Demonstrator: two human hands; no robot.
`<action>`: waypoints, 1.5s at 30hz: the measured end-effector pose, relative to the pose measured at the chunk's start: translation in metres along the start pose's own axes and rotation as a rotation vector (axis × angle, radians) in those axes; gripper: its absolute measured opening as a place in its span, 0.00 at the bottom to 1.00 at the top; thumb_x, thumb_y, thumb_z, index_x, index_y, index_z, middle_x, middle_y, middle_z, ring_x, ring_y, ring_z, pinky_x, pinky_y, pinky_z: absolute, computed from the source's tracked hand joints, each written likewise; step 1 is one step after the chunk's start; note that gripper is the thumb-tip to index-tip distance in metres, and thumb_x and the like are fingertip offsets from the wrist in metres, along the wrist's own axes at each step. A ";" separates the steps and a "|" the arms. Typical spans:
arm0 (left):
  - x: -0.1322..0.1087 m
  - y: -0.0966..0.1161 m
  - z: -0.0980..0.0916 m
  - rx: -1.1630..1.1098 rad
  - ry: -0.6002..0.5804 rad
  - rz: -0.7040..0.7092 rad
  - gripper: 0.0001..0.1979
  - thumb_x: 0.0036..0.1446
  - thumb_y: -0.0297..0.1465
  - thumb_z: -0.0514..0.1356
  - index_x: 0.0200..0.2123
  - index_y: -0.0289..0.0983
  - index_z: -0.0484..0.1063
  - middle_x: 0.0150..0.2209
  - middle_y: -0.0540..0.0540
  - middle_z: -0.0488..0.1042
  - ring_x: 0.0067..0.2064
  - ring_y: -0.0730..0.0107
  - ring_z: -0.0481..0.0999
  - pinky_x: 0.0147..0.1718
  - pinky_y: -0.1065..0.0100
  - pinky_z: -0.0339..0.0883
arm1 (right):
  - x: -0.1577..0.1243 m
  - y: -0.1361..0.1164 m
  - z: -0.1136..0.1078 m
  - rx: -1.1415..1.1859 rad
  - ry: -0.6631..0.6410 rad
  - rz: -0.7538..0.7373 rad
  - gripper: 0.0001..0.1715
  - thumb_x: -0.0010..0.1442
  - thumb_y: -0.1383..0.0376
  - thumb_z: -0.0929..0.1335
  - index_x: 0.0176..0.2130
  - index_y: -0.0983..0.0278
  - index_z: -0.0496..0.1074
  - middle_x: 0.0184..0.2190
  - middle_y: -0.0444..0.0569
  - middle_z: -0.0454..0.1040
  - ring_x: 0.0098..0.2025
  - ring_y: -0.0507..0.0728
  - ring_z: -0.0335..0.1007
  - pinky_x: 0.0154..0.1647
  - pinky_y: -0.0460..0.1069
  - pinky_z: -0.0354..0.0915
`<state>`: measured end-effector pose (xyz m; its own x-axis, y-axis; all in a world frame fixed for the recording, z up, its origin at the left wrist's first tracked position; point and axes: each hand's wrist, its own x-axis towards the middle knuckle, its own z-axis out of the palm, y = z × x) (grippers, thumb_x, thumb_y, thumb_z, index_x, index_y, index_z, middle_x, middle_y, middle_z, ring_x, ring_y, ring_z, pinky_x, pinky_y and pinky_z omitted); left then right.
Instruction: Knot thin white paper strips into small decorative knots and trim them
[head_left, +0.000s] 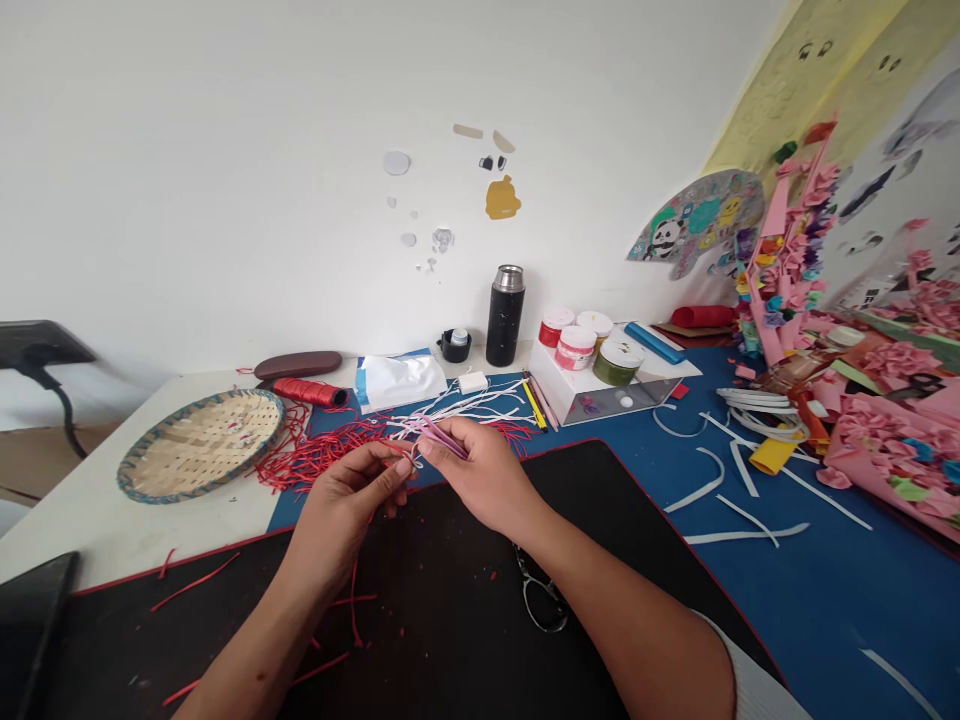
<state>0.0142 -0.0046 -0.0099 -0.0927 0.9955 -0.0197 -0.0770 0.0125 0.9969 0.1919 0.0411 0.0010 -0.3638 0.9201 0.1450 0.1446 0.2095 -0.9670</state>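
Observation:
Above the black mat, my left hand pinches a red cord between thumb and fingertips. Its loose end hangs down below the hand. A small white cord loop shows at those fingertips. Close on the right, my right hand is closed around slim pink tweezers, their tips near the cord. The fingers partly hide where cord and tweezers meet. Behind the hands lie a tangle of red cords and a bunch of white cords.
At the left are a woven basket and a red thread spool. A black flask stands by the wall, beside a white box bearing jars. Glasses lie under my right forearm. White strips and pink paper flowers are rightward.

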 end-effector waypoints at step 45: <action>0.004 0.006 -0.010 -0.016 -0.052 -0.136 0.22 0.43 0.51 0.79 0.24 0.38 0.82 0.24 0.47 0.78 0.25 0.70 0.71 0.25 0.70 0.62 | -0.002 -0.012 -0.005 0.523 -0.251 0.375 0.20 0.59 0.53 0.78 0.36 0.62 0.70 0.20 0.32 0.51 0.20 0.46 0.39 0.21 0.47 0.35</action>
<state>0.0036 -0.0015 -0.0046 -0.0290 0.9882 -0.1502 -0.1015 0.1466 0.9840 0.1955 0.0379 0.0135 -0.5874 0.7815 -0.2104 -0.1379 -0.3528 -0.9255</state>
